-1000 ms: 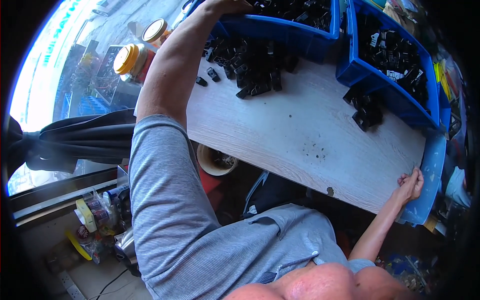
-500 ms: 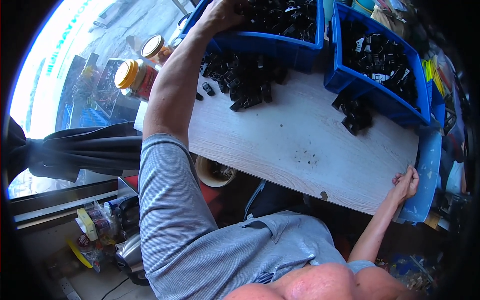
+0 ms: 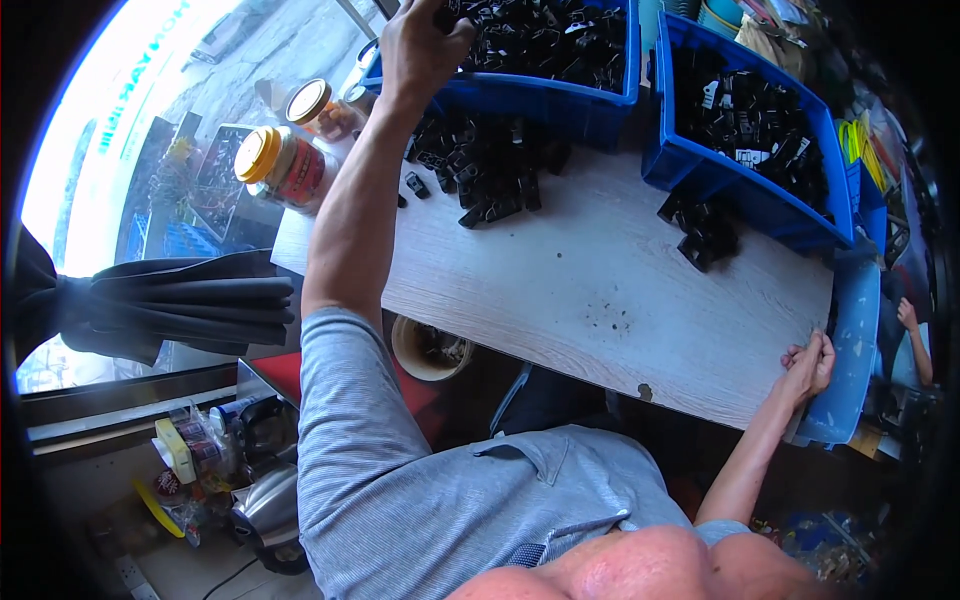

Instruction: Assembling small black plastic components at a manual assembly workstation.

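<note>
My left hand [image 3: 425, 55] reaches to the left end of a large blue bin [image 3: 560, 92] full of small black plastic parts. Its thumb stands apart from the fingers, over the parts; the fingertips run past the picture's upper edge. My right hand [image 3: 810, 368] rests at the table's right edge, beside a light-blue plastic tray [image 3: 850, 350]. Its fingers are curled and pressed together, and anything in them is too small to make out. In front of the bin lies a heap of black plastic parts [image 3: 490, 175], with one loose part [image 3: 416, 185] left of it.
A second blue bin [image 3: 735, 180] of black parts stands at the right, a small black pile [image 3: 703, 235] before it. Two lidded jars [image 3: 290, 168] [image 3: 325, 110] stand left of my arm. A round bucket [image 3: 430, 350] sits below the table edge. Another person's arm [image 3: 915, 340] shows far right.
My left hand has drawn out of the parts toward the bin's left end, thumb now spread. My right hand stays put. Another person's arm has appeared at the far right.
</note>
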A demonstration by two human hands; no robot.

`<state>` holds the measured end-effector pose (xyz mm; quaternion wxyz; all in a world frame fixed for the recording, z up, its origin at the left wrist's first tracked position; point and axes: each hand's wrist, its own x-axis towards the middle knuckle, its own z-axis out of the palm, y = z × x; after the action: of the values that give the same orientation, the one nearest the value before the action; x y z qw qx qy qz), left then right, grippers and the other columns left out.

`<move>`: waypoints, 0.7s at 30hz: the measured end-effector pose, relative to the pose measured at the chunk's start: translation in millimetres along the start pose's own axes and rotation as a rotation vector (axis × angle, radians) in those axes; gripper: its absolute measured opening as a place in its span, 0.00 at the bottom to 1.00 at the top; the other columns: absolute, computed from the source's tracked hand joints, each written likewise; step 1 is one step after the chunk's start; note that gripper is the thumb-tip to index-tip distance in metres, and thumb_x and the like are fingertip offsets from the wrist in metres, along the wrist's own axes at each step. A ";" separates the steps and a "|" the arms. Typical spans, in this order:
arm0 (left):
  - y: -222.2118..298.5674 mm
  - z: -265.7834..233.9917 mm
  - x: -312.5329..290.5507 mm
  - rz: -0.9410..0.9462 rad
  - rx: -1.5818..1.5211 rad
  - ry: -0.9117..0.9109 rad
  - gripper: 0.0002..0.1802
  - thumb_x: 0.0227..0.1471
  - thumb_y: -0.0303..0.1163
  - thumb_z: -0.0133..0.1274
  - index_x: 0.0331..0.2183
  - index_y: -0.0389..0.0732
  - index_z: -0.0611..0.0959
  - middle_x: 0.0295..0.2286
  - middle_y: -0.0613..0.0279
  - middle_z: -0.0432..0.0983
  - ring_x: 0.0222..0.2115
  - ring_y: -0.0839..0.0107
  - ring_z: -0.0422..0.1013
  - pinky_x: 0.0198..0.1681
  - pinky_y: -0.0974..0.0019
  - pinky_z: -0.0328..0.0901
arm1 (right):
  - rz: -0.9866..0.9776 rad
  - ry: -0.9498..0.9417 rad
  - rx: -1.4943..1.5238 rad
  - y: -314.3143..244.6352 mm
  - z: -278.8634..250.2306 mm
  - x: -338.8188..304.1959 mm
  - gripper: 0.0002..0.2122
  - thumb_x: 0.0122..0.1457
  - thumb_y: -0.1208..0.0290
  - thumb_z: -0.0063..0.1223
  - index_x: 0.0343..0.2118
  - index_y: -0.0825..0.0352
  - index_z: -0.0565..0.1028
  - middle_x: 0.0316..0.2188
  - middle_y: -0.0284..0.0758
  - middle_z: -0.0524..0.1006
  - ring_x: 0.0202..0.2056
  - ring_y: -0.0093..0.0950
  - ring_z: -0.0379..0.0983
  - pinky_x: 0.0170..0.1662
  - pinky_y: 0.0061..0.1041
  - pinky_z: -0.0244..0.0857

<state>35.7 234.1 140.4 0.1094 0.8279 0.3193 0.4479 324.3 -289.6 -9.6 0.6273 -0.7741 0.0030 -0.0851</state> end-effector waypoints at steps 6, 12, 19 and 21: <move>-37.0 2.5 -68.8 0.185 -0.064 0.264 0.26 0.46 0.33 0.64 0.49 0.44 0.80 0.46 0.53 0.80 0.42 0.53 0.79 0.46 0.56 0.74 | -0.006 -0.004 0.004 -4.2 1.1 -3.2 0.11 0.62 0.64 0.60 0.40 0.67 0.76 0.16 0.28 0.70 0.18 0.19 0.69 0.19 0.17 0.63; -44.3 16.1 -135.2 0.010 -0.076 0.137 0.18 0.43 0.26 0.63 0.40 0.45 0.85 0.42 0.53 0.79 0.45 0.50 0.75 0.49 0.53 0.70 | -0.005 -0.008 0.007 0.6 -1.1 0.5 0.11 0.62 0.64 0.59 0.39 0.67 0.76 0.15 0.29 0.70 0.18 0.18 0.69 0.19 0.16 0.62; -41.7 21.4 -144.2 0.114 0.214 0.064 0.13 0.43 0.36 0.65 0.36 0.53 0.89 0.55 0.45 0.69 0.58 0.37 0.61 0.61 0.38 0.58 | 0.002 -0.009 0.019 0.1 -1.3 1.1 0.11 0.62 0.64 0.60 0.40 0.66 0.76 0.15 0.28 0.70 0.18 0.18 0.69 0.19 0.16 0.62; -32.6 20.9 -141.8 0.134 0.226 0.081 0.13 0.44 0.37 0.65 0.37 0.53 0.89 0.55 0.45 0.69 0.58 0.37 0.61 0.61 0.38 0.58 | 0.014 -0.011 0.022 1.8 -3.1 2.1 0.11 0.62 0.64 0.60 0.40 0.66 0.76 0.15 0.29 0.70 0.18 0.18 0.69 0.19 0.16 0.62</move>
<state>-17.4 172.6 18.0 -0.0276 0.8356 0.3160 0.4485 326.2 -293.2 -10.5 0.6362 -0.7677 0.0038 -0.0765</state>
